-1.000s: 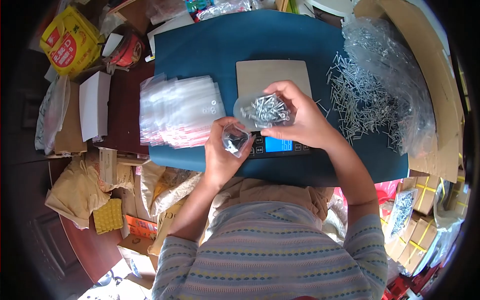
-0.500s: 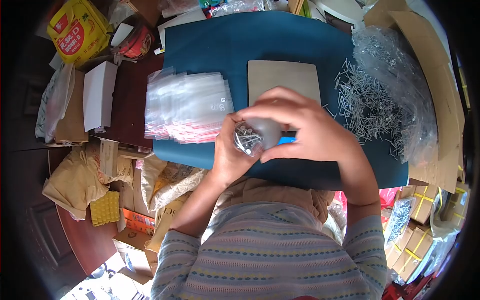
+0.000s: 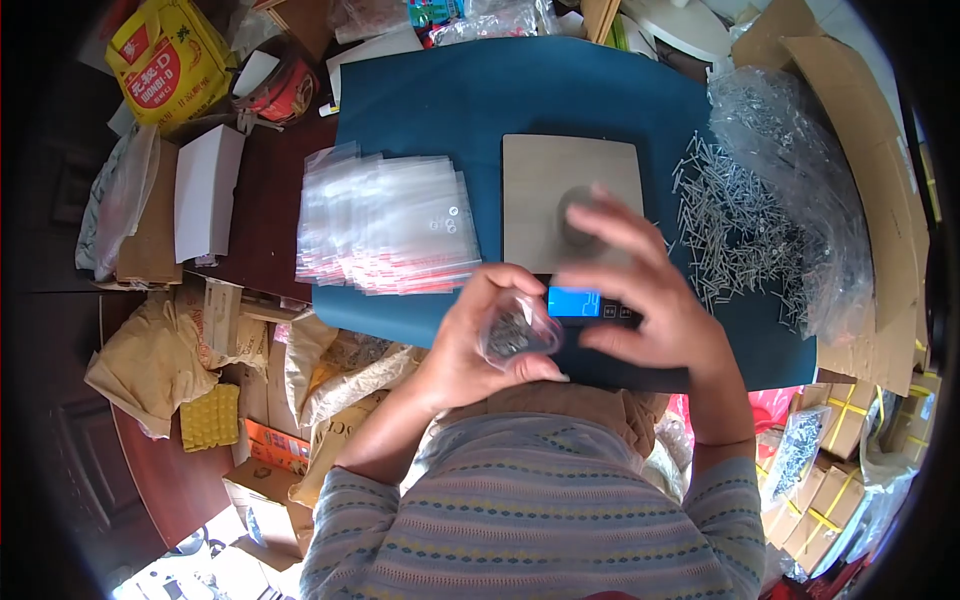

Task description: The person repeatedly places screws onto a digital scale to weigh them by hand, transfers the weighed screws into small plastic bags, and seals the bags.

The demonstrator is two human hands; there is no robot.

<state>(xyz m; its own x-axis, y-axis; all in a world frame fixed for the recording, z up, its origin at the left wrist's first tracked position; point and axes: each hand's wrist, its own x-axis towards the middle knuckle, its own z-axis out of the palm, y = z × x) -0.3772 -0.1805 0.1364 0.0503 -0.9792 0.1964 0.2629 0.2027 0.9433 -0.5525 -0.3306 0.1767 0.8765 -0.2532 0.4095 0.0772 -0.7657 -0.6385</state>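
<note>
A clear plastic bag (image 3: 528,328) with small metal screws gathered at its bottom is gripped in my left hand (image 3: 468,335), thumb along its lower side. My right hand (image 3: 645,285), smeared by motion, reaches over the kitchen-type scale (image 3: 535,190), fingers apart and thumb away from them. Beneath its fingertips is a blurred round grey shape (image 3: 577,215) on the scale's tan plate. Between my hands the scale's lit blue display (image 3: 573,302) shows, with its buttons partly under my right hand.
Zip bags (image 3: 385,220) lie fanned out at left on the dark blue mat (image 3: 450,85). Loose screws (image 3: 735,220) are heaped at right beside a large clear bag (image 3: 800,170) and a cardboard flap (image 3: 865,190). A white box (image 3: 208,190) stands far left.
My left hand and the bag have moved lower, toward my body. My right hand has parted from the bag, with the pale rounded container no longer beside it, uncovering the scale's display.
</note>
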